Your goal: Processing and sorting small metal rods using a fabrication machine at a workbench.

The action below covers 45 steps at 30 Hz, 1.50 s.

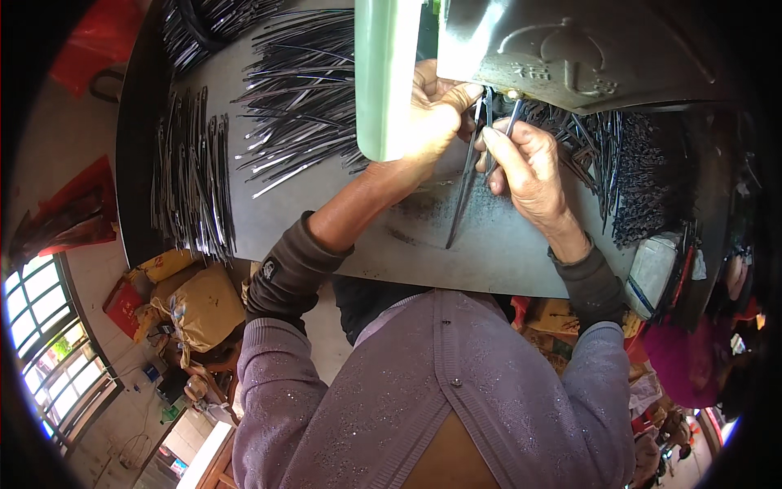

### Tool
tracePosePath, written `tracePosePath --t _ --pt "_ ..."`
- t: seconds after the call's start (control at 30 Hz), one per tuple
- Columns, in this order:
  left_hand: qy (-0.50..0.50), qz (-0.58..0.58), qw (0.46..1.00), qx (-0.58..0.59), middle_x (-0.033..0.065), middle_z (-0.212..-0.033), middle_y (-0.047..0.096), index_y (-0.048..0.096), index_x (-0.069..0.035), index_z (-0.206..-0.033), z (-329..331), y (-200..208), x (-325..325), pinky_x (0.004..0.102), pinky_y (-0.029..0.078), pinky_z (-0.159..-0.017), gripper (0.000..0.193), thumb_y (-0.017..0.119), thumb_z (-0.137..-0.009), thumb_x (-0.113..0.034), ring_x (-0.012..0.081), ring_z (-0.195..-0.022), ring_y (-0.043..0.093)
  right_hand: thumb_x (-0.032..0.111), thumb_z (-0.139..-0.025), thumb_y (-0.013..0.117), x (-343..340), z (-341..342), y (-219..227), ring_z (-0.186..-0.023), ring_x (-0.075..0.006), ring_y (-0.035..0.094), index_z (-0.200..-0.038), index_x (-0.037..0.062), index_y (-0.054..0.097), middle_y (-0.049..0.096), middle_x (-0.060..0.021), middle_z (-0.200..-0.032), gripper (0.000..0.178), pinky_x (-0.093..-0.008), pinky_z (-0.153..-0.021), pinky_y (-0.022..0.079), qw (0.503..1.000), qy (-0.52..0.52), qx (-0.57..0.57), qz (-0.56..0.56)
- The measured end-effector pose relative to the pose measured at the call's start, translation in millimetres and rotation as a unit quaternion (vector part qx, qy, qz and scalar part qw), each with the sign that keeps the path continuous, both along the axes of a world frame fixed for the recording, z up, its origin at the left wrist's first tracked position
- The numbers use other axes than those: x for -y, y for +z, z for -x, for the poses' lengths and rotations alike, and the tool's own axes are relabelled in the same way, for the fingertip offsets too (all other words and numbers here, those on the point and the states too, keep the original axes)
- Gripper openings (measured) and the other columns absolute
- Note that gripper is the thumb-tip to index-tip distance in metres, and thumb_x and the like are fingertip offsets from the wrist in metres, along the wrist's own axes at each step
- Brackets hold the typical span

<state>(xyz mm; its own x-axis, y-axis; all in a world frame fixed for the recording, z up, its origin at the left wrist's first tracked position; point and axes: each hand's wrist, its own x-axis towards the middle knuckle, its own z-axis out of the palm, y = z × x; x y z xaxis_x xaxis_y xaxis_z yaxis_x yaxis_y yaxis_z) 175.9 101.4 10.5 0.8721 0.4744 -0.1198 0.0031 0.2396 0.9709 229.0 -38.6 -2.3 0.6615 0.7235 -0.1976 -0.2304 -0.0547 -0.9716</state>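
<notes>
Close under the lit edge of a metal cover (570, 53), my two hands work side by side. My left hand (436, 118) is closed, thumb and fingertips pinching the upper end of a long, thin dark strip (463, 200). The strip slants down toward me, its lower end over the grey tabletop (521, 253). My right hand (528, 167) is closed around a slim grey rod (514, 118) that points up at the cover's edge. Another thin bluish strip (489, 106) stands between the hands; which fingers hold it is unclear. The cover partly hides the strips' upper ends.
A pale green lamp housing (375, 81) hangs over my left wrist. Loose dark strips (301, 90) lie beyond it, with another pile (193, 171) further left. Dark, bent pieces (643, 175) are heaped on the right, near a white box (654, 273). A yellow bag (204, 310) sits below left.
</notes>
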Motion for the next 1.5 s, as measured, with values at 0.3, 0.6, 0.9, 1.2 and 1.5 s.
tracePosePath --t 0.3,0.6,0.9,1.2,1.5 --pt "-0.022 0.045 0.999 -0.019 0.0066 -0.063 0.054 0.046 -0.001 -0.080 0.4 3.4 -0.9 0.0225 0.042 -0.046 0.013 0.058 -0.082 -0.006 0.0118 -0.050 0.050 0.013 -0.087 0.052 -1.2 4.3 -3.2 -0.040 -0.0022 0.044 -0.081 0.0009 0.058 0.057 -0.0038 -0.062 0.015 -0.0150 -0.039 0.036 0.999 -0.024 0.032 0.002" --pt "-0.061 0.046 0.996 -0.034 0.0031 -0.059 0.051 0.048 -0.001 -0.078 3.6 3.2 -5.9 0.0228 0.040 -0.042 0.016 0.059 -0.083 -0.011 0.0101 -0.049 0.049 0.012 -0.086 0.053 2.1 -2.7 -4.2 -0.040 -0.0024 0.045 -0.077 0.0027 0.058 0.056 -0.0029 -0.058 0.014 -0.0157 -0.038 0.036 0.996 0.005 -0.086 -0.024" --pt "-0.070 -0.078 0.993 -0.055 -0.0037 -0.057 0.047 0.052 -0.005 -0.069 24.9 -1.2 10.3 0.0194 0.029 -0.042 0.020 0.057 -0.085 -0.015 0.0030 -0.047 0.037 0.008 -0.086 0.053 12.9 16.0 13.2 -0.059 -0.0122 0.060 -0.087 -0.0018 0.052 0.057 -0.0066 -0.078 0.010 -0.0235 -0.055 0.052 0.993 -0.080 -0.065 -0.054" --pt "-0.160 0.190 0.953 -0.175 0.0046 -0.067 0.053 0.050 -0.003 -0.090 78.0 14.2 -15.2 0.0212 0.031 -0.039 0.017 0.051 -0.088 -0.020 0.0099 -0.044 0.043 0.026 -0.095 0.030 14.3 22.1 12.3 -0.073 -0.0247 0.063 -0.093 -0.0020 0.045 0.057 -0.0171 -0.087 0.032 -0.0346 -0.066 0.054 0.988 -0.011 -0.102 -0.113" --pt "-0.170 0.175 0.948 -0.205 0.0049 -0.062 0.052 0.054 0.002 -0.084 73.1 13.0 -31.3 0.0194 0.028 -0.036 0.020 0.052 -0.087 -0.017 0.0064 -0.041 0.038 0.018 -0.094 0.038 -1.5 13.4 1.2 -0.087 -0.0287 0.061 -0.103 -0.0048 0.046 0.055 -0.0157 -0.099 0.026 -0.0392 -0.075 0.053 0.960 0.016 -0.227 -0.162"
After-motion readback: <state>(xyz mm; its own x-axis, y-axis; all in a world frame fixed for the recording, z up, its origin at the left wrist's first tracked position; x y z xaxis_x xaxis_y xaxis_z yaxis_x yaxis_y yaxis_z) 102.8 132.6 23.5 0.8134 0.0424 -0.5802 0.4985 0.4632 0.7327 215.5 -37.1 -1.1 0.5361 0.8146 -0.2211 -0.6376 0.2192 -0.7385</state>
